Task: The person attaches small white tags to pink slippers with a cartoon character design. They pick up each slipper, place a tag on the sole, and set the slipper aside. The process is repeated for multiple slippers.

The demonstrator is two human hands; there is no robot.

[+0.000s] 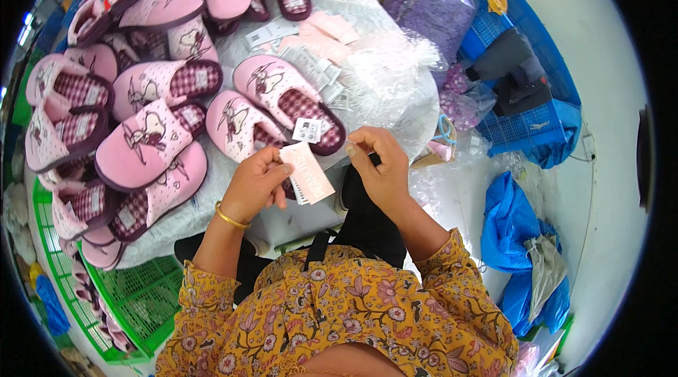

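My left hand (256,180), with a gold bangle at the wrist, pinches a pink hang tag (315,178) with a white, barcoded piece behind it. My right hand (385,168) is to the right of the tag, thumb and forefinger pressed together; anything between them is too small to make out. Just beyond both hands lies a pair of pink slippers, the right slipper (267,79) and the left slipper (239,122), with cartoon dog prints and checked maroon insoles. A small white printed card (308,130) rests against the right slipper's heel.
Several more pink slippers (145,140) are piled at the left on the plastic-covered table (367,6). Beyond the pair lie loose pink tags (321,38), white labels (321,69) and clear plastic fasteners (385,66). Green crates (138,299) stand lower left, a blue crate (519,122) at right.
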